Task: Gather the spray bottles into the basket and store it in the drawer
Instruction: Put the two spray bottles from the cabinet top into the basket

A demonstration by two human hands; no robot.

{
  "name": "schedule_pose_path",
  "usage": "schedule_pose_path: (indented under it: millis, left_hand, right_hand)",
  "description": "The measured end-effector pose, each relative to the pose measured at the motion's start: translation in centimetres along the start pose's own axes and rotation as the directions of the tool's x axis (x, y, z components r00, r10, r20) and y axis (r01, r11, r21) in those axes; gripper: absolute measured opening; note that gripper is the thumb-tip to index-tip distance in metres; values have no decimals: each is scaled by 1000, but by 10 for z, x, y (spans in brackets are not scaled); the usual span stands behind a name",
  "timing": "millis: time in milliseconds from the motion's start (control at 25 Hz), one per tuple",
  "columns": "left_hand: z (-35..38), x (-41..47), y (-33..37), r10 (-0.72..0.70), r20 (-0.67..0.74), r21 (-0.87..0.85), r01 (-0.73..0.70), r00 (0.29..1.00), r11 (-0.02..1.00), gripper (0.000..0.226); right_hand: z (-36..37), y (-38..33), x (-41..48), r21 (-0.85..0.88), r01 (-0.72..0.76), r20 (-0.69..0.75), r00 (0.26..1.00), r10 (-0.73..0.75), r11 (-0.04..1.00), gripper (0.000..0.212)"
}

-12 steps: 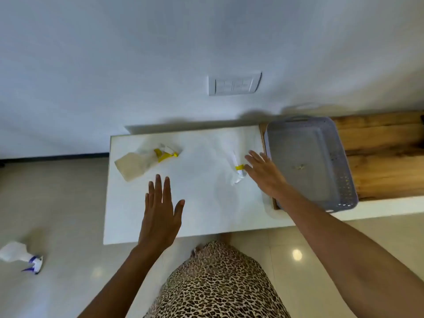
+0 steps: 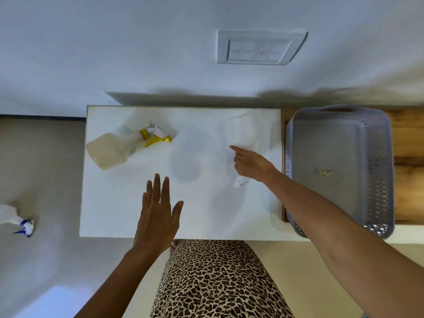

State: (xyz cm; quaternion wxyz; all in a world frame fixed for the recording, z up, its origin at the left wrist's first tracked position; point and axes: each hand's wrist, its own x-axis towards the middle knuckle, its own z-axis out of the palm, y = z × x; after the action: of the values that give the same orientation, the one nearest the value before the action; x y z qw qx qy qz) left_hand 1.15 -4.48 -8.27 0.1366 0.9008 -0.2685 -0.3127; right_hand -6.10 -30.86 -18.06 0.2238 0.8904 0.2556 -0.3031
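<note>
On the white table (image 2: 114, 203) a cloudy spray bottle with a yellow trigger (image 2: 119, 148) lies on its side at the far left. A clear spray bottle (image 2: 238, 129) lies near the table's right edge, hard to see against the white top. My right hand (image 2: 250, 166) is over its neck, fingers curled around it and index finger stretched out. My left hand (image 2: 158, 210) hovers flat and open above the table's front, holding nothing. The grey plastic basket (image 2: 325, 138) stands to the right on a wooden top, with only a small scrap inside.
A third spray bottle with a blue trigger (image 2: 16, 221) lies on the tiled floor at the left. The wooden top (image 2: 408, 157) under the basket adjoins the table. A white wall with a switch plate (image 2: 259, 48) stands behind. No drawer shows in this view.
My right hand's fingers, spread beside the clear bottle before, have curled around its neck. The view has come closer to the table. My left hand has stayed open.
</note>
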Motion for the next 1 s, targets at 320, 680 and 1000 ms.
schedule_pose_path:
  millis: [320,680,1000]
  left_hand:
    - [-25,25,-17,17,-45,27,-16,999,1000,64]
    - [-71,162,-57,107,50,456,-118,993,882,56]
    - [-61,196,-82,18,135,505,-85,991,859,33]
  right_hand:
    - [-45,-21,-13,891,-105,-285,627,725,441,31]
    - [-125,-100,-31,583,360,727,170,666,-728,34]
    - [-158,-120,3,521,359,834,-24,551,-774,38]
